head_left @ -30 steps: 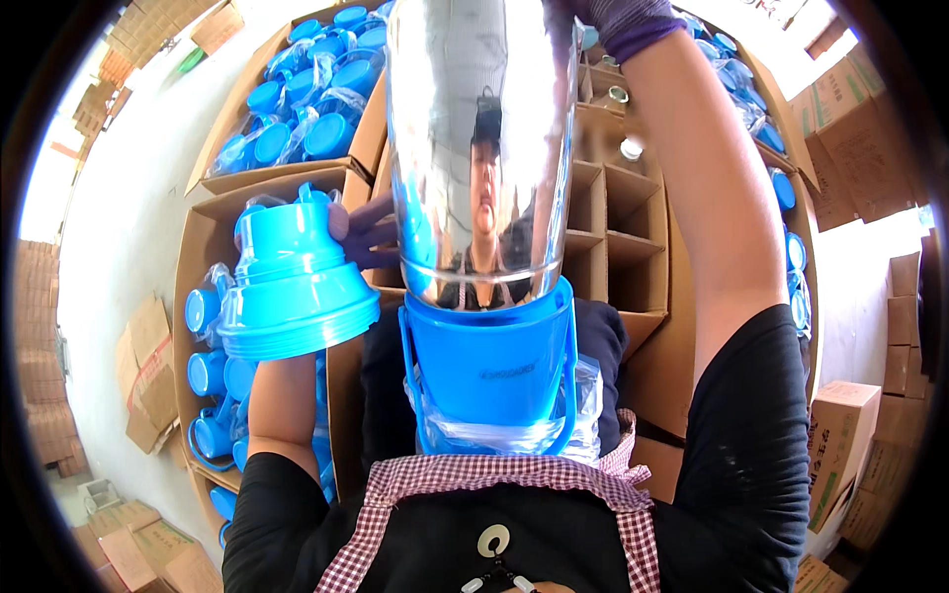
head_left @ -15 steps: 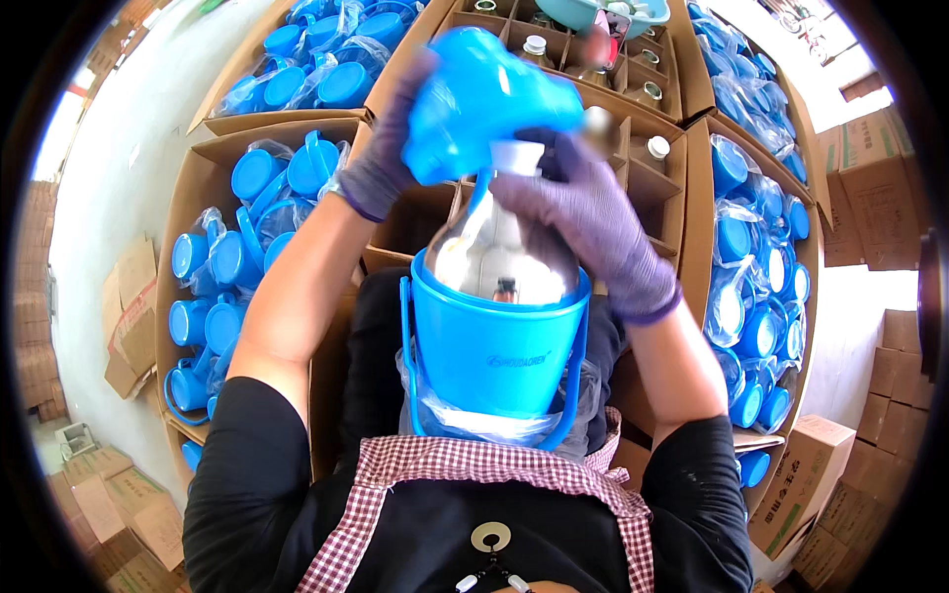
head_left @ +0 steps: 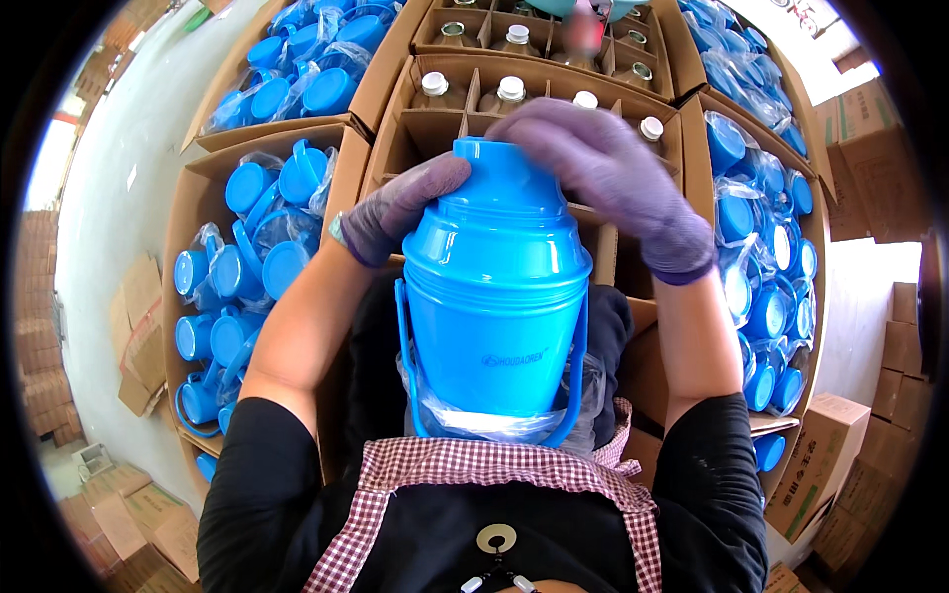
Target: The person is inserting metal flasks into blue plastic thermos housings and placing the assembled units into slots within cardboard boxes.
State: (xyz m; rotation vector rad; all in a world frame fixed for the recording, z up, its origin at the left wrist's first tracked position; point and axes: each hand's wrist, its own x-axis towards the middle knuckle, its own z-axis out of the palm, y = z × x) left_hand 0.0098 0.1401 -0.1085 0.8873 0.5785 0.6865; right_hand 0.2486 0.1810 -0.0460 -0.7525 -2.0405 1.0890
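A blue thermos flask [head_left: 489, 346] stands upright between my legs, its carrying handle [head_left: 573, 381] hanging down. Its blue shoulder cover [head_left: 494, 212] sits over the body, hiding the silvery glass liner. My left hand [head_left: 400, 208], in a purple glove, grips the left side of that cover near the neck, thumb and fingers pressed against it. Over the right of the neck, my gloved right hand [head_left: 613, 183] is spread with fingers stretched out, slightly blurred; whether it touches the top I cannot tell. Clear plastic wrap [head_left: 489, 423] bunches around the flask's base.
Ahead is a divided carton [head_left: 415, 124] holding glass liners with white caps [head_left: 511, 87]; another like it stands behind. Cartons of blue flask parts flank me at left [head_left: 237, 267] and right [head_left: 766, 306]. A teal basin [head_left: 618, 8] shows at the far edge.
The blue shoulder cover has come down over the silvery liner onto the flask body. My left hand came down with it, and my right hand rose above the neck.
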